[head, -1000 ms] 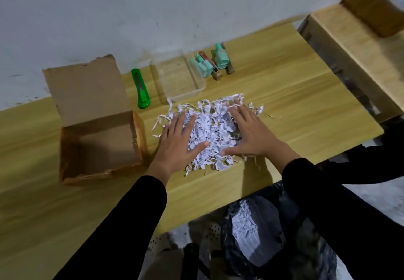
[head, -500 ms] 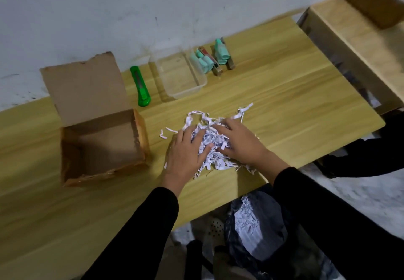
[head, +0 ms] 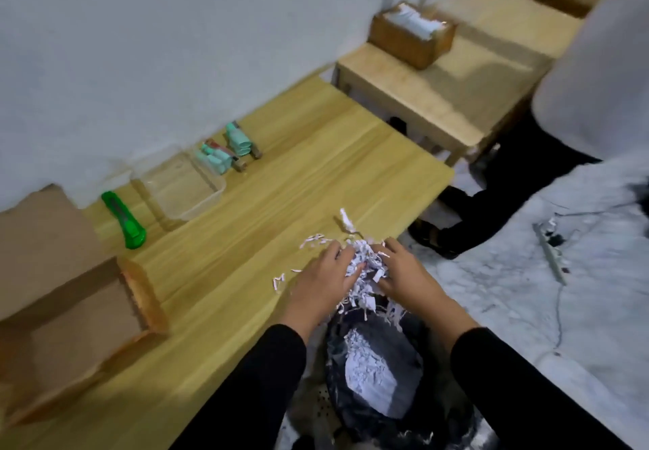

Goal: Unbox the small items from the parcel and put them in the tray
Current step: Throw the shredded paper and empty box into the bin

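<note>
A heap of white shredded paper point(head: 363, 260) sits at the table's front edge, squeezed between my left hand point(head: 325, 275) and my right hand point(head: 404, 274), with strands hanging over the edge. The open cardboard parcel point(head: 75, 312) stands at the left with its flap raised and looks empty inside. A clear plastic tray point(head: 182, 186) stands empty near the wall. Right of the tray lie several small teal items point(head: 224, 149) on the table.
A green utility knife point(head: 124, 219) lies between parcel and tray. Below the table edge stands a bin with a black bag point(head: 375, 376) holding shredded paper. A second table at the right carries a cardboard box point(head: 412, 36). Another person's dark legs point(head: 498, 186) stand nearby.
My hands have swept the shredded paper from the table's middle to its front edge, bunching it tighter. The view has swung to the right and down toward the bin.
</note>
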